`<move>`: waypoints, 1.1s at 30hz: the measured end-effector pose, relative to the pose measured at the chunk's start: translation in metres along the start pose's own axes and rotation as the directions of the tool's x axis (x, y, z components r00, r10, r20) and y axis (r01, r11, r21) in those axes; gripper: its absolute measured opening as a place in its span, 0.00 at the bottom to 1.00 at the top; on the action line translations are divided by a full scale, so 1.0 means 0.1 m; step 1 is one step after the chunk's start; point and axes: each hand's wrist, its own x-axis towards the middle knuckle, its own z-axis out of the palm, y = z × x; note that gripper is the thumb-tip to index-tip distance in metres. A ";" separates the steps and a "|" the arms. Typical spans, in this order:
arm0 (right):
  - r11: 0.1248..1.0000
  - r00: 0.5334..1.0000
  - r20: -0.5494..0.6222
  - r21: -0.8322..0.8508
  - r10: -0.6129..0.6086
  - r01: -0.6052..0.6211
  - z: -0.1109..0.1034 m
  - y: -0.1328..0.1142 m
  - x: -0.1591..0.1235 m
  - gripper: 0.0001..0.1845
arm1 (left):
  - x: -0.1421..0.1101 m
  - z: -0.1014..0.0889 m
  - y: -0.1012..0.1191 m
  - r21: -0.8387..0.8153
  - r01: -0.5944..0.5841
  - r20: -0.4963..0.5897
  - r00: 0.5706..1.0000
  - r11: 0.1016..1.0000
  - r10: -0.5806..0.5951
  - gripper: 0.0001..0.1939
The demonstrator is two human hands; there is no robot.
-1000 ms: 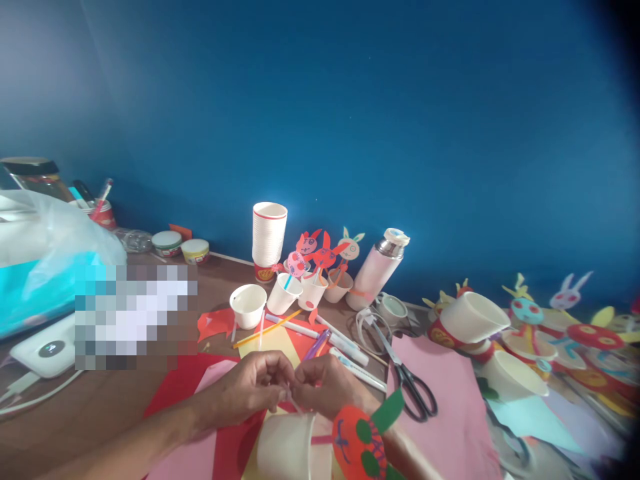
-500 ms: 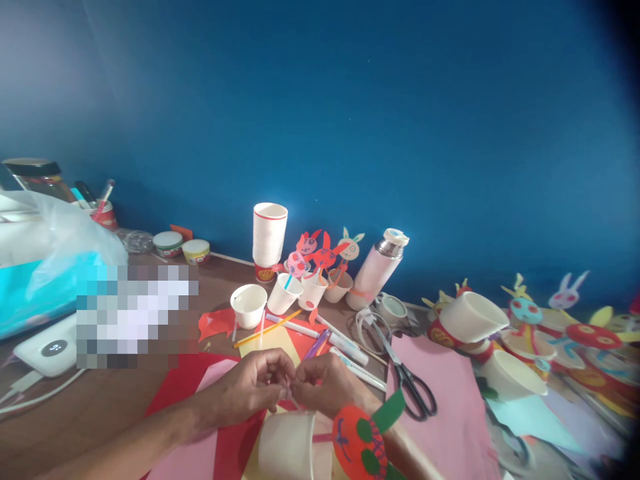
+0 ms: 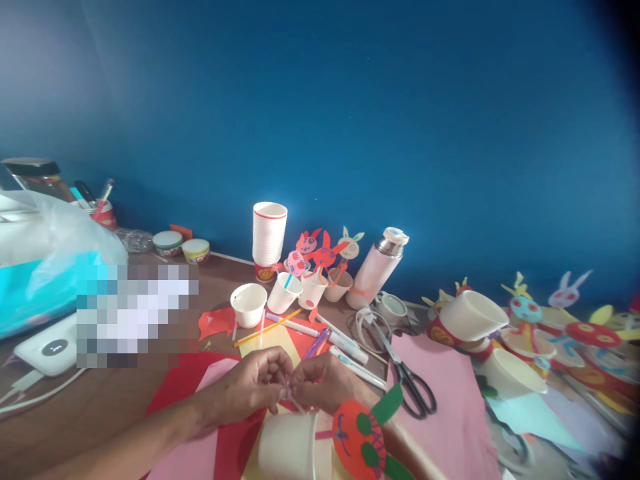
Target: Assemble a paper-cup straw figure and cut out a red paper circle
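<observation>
My left hand (image 3: 253, 381) and my right hand (image 3: 327, 381) meet fingertip to fingertip. Between their pinched fingers is a thin pale pink strip (image 3: 296, 404), its end pointing down; most of it is hidden. Just below the hands a white paper cup (image 3: 285, 445) lies on its side. From its mouth sticks a pink stalk (image 3: 324, 435) bearing an orange paper face (image 3: 347, 432) with green eyes and green ears, in front of my right forearm. Under my left forearm are red paper (image 3: 240, 437) and pink paper (image 3: 193, 453).
Black-handled scissors (image 3: 415, 390) lie on pink paper (image 3: 455, 400) to the right. Markers (image 3: 350, 347), paper cups with paper faces (image 3: 313, 291), a cup stack (image 3: 270, 233) and a pink thermos (image 3: 375, 273) stand or lie beyond. At left is a white power bank (image 3: 55, 347).
The pale pink strip shows a little more below the fingers. The orange face and stalk have shifted slightly to the right. Both hands keep nearly the same place.
</observation>
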 end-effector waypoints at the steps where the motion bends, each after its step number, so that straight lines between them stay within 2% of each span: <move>1: 1.000 1.000 0.001 0.024 -0.006 0.006 0.00 0.00 0.00 0.08 | 0.00 0.00 0.00 0.001 0.000 -0.004 1.000 1.000 0.000 0.10; 7: 0.998 0.999 0.037 0.063 0.000 -0.002 -0.02 -0.08 -0.02 0.11 | 0.02 -0.02 -0.03 0.030 0.010 -0.021 1.000 0.999 -0.010 0.10; 12: 0.999 0.998 0.061 0.045 -0.014 0.011 -0.04 -0.13 -0.05 0.10 | 0.02 0.00 -0.04 0.034 0.014 -0.021 1.000 0.999 -0.013 0.13; 19: 0.995 1.000 -0.008 -0.098 0.000 -0.001 0.01 0.03 0.03 0.05 | 0.00 0.03 -0.01 0.037 0.028 -0.039 0.999 0.999 -0.027 0.10; 27: 0.996 0.998 -0.033 -0.079 0.047 -0.049 0.04 -0.09 -0.01 0.07 | 0.01 -0.01 -0.04 0.024 -0.002 0.022 1.000 1.000 0.002 0.09; 29: 0.995 0.997 -0.028 -0.065 0.068 -0.069 0.04 -0.08 0.00 0.06 | 0.01 -0.04 0.00 0.080 0.035 0.006 0.999 0.996 -0.036 0.07; 33: 0.994 0.995 -0.032 -0.063 0.091 -0.093 0.05 -0.02 0.02 0.05 | -0.01 -0.06 0.10 0.151 0.188 -0.063 0.982 0.970 -0.181 0.08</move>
